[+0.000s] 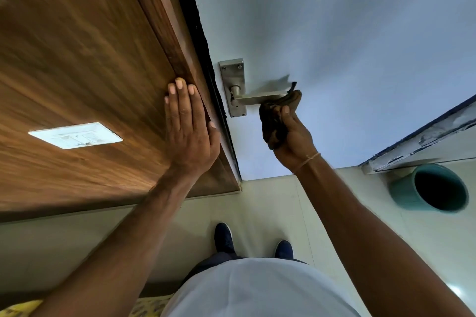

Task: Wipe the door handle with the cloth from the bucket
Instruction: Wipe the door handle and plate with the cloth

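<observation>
Fingers (286,110) pinching cloth (275,123) at handle (260,98) tip; left hand (189,131) flat on frame edge

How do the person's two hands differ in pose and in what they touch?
The left hand lies flat and open, fingers straight, against the wooden door frame; the right hand is curled shut. The left hand holds nothing; the right grips a dark brown cloth at the end of the door handle. Both are bare and raised at handle height.
</observation>
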